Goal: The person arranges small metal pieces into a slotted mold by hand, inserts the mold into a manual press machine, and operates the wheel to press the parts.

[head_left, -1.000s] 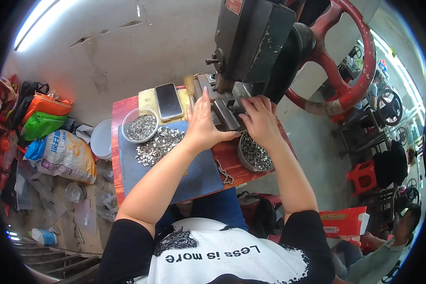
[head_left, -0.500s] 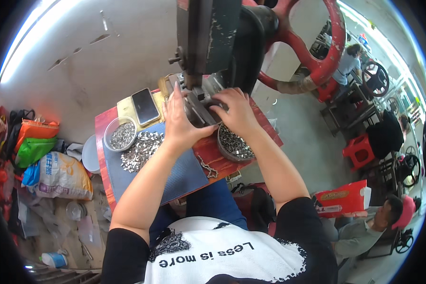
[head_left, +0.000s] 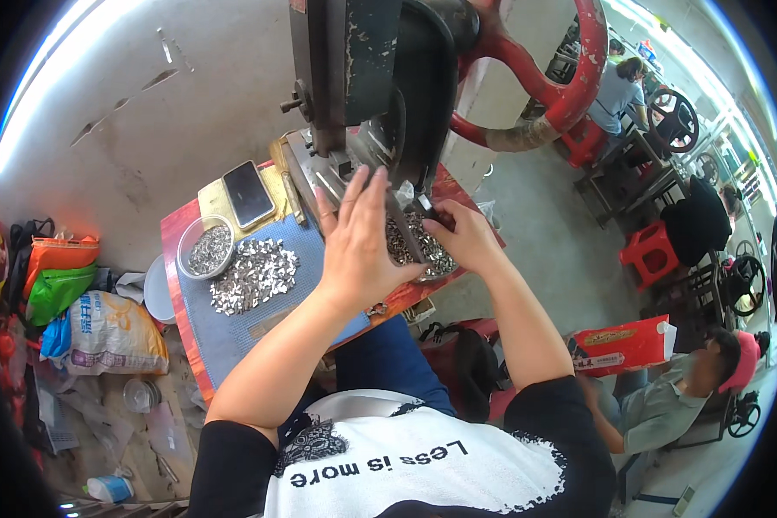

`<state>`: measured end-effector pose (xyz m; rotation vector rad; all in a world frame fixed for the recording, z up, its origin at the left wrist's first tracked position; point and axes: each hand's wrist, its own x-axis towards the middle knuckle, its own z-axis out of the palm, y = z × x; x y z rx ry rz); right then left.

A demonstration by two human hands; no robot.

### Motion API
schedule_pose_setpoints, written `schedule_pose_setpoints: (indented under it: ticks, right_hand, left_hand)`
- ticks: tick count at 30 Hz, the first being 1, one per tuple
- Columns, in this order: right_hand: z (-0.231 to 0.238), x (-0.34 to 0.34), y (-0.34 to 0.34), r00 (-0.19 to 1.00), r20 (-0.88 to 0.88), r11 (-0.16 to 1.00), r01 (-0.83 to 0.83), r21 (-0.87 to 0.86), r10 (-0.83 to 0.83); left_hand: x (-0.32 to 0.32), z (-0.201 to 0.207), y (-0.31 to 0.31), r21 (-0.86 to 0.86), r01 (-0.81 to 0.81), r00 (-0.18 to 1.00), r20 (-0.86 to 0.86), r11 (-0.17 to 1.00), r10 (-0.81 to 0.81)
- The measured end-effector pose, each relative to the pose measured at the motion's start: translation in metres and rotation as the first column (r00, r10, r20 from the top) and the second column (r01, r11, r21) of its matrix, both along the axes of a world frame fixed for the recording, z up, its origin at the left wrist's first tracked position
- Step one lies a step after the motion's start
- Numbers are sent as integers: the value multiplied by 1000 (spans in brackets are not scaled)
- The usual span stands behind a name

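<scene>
My left hand is in front of the dark press, its fingers stretched up and spread. Its thumb lies by the lower end of a dark metal bar, which slants over a round bowl full of small metal pieces. At the bowl's right side, my right hand has its fingers curled together. A small metal part shows at its fingertips; its kind is unclear. Left of my left hand, a heap of small shiny metal pieces lies on a blue mat, beside a clear round tub of similar pieces.
A phone lies on a yellowish pad behind the tub. The press's big red handwheel hangs at upper right. Bags stand on the floor at left. A person sits at right by a red box; others work farther back.
My hands have moved back from the press. The dark bar now slants over the bowl, and my right hand has shifted right to the bowl's side. The whole view has shifted slightly.
</scene>
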<state>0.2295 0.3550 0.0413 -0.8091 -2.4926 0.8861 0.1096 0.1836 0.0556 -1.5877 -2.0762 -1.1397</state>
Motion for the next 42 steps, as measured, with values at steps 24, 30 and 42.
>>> schedule_pose_setpoints:
  ticks: [24, 30, 42]
  right_hand:
    - [-18, -36, -108, 863, -126, 850, -504, -157, 489]
    - [-60, -78, -175, 754, -164, 764, -584, 273, 636]
    - [-10, -7, -36, 935, 208, 941, -316, 121, 287]
  left_hand:
    - [-58, -39, -103, -34, -248, 966, 67, 968, 250]
    - [-55, -55, -154, -22, -272, 940, 209, 962, 271]
    - [-40, -74, -193, -35, -297, 893, 343, 954, 291]
